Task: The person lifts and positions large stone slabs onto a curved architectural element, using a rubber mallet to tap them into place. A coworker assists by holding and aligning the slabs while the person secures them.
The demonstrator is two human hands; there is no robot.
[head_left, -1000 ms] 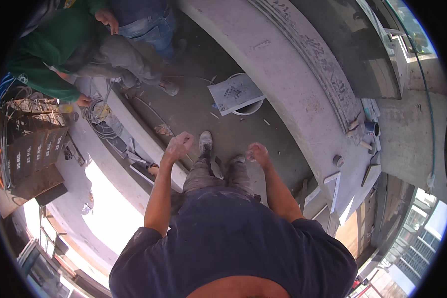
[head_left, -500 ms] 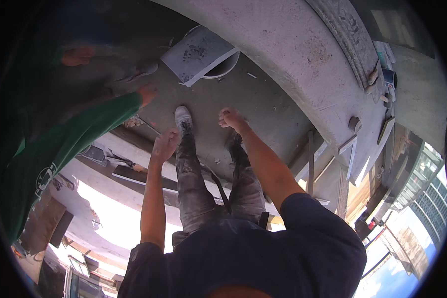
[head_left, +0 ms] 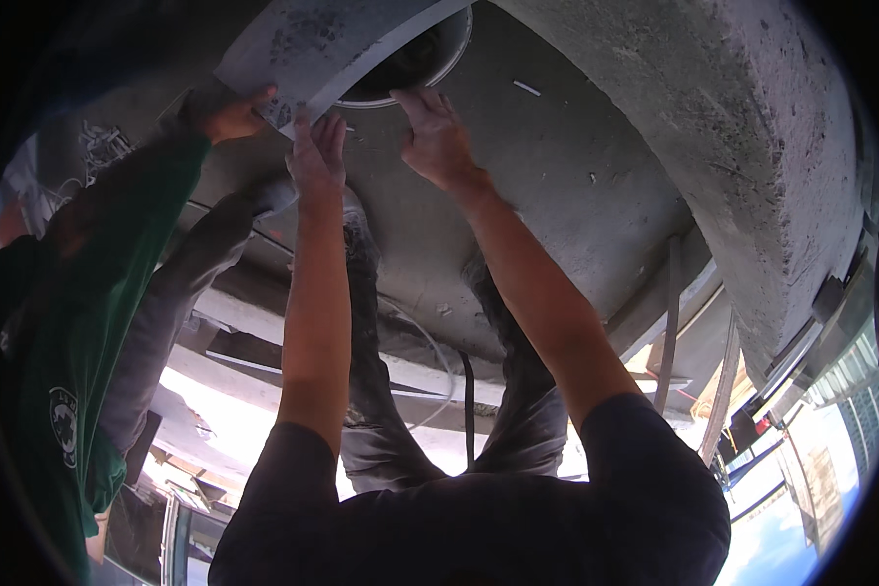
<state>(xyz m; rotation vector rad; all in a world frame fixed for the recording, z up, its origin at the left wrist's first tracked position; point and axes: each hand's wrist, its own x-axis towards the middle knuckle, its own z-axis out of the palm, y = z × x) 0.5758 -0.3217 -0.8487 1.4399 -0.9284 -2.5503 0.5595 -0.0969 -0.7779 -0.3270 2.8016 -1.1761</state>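
A pale flat board with dark smudges on its face lies tilted over a round bucket, covering part of its mouth. My left hand is at the board's near corner, its fingers stretched out and apart against the edge. My right hand reaches to the bucket's near rim; its fingers are extended and the thumb stands apart, with nothing visible in it. Whether those fingertips touch the rim, I cannot tell. From the left, a co-worker's hand is at the same board's left corner.
The co-worker in a green sleeve stands close on my left. A thick, rough concrete curved wall bounds the right side. A cable runs near my legs, and a small white scrap lies on the floor.
Both my hands have moved forward from above my legs to the board and bucket, with fingers extended. The co-worker's hand has come to the board. More of the bucket's mouth shows.
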